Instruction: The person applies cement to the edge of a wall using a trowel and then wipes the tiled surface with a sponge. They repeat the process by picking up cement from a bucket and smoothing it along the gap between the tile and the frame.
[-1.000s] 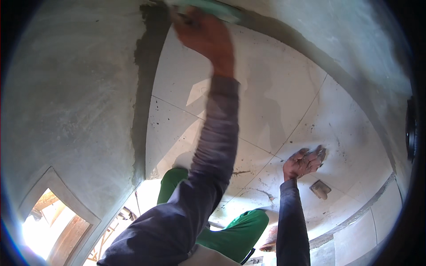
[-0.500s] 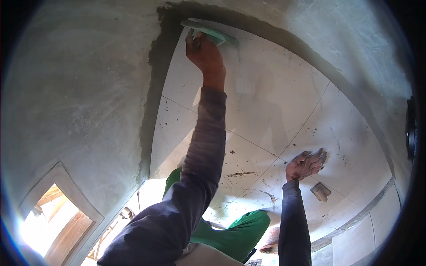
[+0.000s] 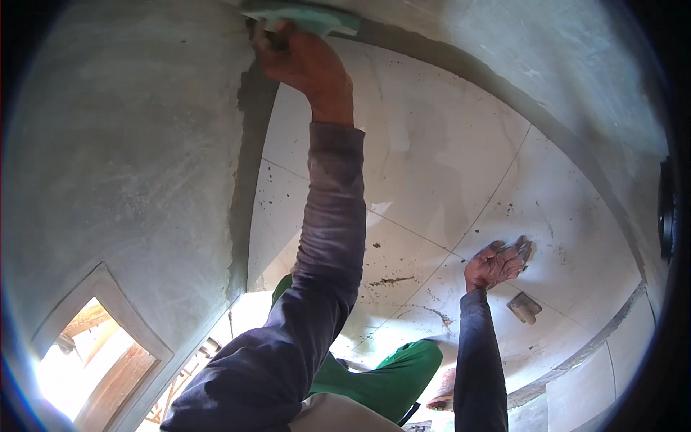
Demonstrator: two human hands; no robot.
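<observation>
My left hand (image 3: 295, 61) is closed on a pale green float (image 3: 338, 21) at the top of the view, against the dark, damp mortar band (image 3: 252, 122) where the grey walls meet the white tiled surface (image 3: 417, 144). Its fingertips are slightly blurred. On the tiles at the right, my right hand (image 3: 499, 263) is open, palm partly showing, fingers slightly curled and smeared with grey, holding nothing that I can see. Just below it lies a small dirty hand tool or block (image 3: 524, 308) on the tiles.
Grey plastered walls (image 3: 122, 165) flank the tiles. At lower left is a bright framed opening (image 3: 108, 284) with wood beyond. A dark fixture (image 3: 664, 205) sits at the right rim. My green-trousered legs (image 3: 392, 374) are below, beside a reddish rounded object (image 3: 440, 389), partly hidden.
My left hand and the float moved down and away from the top edge, then back up and left toward the corner. My right hand has hardly moved.
</observation>
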